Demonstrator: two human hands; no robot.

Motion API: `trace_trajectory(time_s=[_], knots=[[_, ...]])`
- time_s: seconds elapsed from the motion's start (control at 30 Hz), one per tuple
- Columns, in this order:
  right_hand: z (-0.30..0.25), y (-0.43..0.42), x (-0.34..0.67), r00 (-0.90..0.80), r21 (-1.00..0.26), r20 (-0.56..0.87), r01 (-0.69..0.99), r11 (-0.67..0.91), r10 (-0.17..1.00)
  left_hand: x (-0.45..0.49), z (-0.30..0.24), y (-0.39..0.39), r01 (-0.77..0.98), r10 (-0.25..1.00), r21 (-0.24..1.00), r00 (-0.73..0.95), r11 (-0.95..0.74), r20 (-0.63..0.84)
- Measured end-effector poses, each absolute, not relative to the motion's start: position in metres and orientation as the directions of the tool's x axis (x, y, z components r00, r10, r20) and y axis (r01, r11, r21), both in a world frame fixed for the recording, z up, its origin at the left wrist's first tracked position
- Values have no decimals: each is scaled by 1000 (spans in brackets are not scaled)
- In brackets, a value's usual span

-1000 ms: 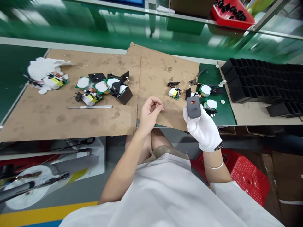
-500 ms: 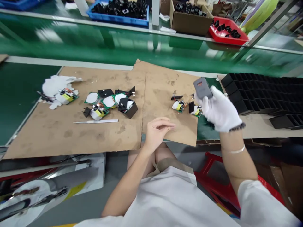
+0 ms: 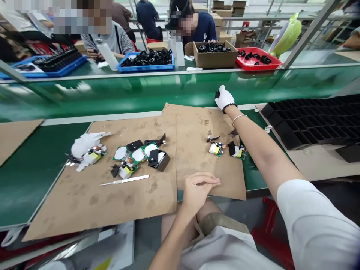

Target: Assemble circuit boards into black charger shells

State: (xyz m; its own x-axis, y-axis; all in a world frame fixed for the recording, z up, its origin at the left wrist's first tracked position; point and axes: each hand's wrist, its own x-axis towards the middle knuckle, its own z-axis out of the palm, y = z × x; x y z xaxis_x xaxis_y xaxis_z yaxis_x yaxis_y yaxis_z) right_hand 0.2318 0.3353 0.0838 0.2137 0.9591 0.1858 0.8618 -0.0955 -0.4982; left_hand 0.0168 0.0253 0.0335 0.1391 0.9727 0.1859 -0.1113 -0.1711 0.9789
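Stretched out over the green conveyor belt, my white-gloved right hand (image 3: 225,97) grips a small dark plastic housing (image 3: 217,94) at its fingertips. My bare left hand (image 3: 199,185) hovers at the front edge of the cardboard sheet (image 3: 194,163), fingers drawn together with nothing visible in them. Beyond it lie a circuit board with yellow tape (image 3: 216,149) and a second board with a black part (image 3: 237,150). To the left are tweezers (image 3: 125,180), round-faced green boards (image 3: 120,153), an open black case (image 3: 163,163) and a white glove (image 3: 86,144) partly under another board.
Rows of black cases (image 3: 315,120) stand at the right. Across the belt (image 3: 135,92) are a blue tray (image 3: 146,67), a cardboard box (image 3: 216,60) and a red tray (image 3: 260,65), all holding black parts. Other people sit behind them. A slanted metal post (image 3: 308,35) rises at the right.
My right hand has moved forward and left with the housing, from beside the black cases to over the belt. The view has tilted up. My left hand keeps nearly the same pose.
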Motion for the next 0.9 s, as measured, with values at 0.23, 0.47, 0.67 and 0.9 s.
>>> trace_trajectory(time_s=[0.23, 0.47, 0.67, 0.9], knots=[[135, 257, 275, 94, -441, 283, 897, 43, 955, 12, 36, 20, 25, 965, 967, 87, -252, 249], [186, 102, 407, 244, -410, 297, 906, -107, 923, 8, 31, 20, 81, 985, 983, 68, -164, 159], [187, 13, 535, 673, -183, 24, 730, -659, 739, 12, 32, 23, -10, 999, 999, 18, -39, 39], [143, -9, 579, 692, -230, -55, 693, -683, 720, 14, 34, 26, -105, 999, 994, -48, 20, -25]])
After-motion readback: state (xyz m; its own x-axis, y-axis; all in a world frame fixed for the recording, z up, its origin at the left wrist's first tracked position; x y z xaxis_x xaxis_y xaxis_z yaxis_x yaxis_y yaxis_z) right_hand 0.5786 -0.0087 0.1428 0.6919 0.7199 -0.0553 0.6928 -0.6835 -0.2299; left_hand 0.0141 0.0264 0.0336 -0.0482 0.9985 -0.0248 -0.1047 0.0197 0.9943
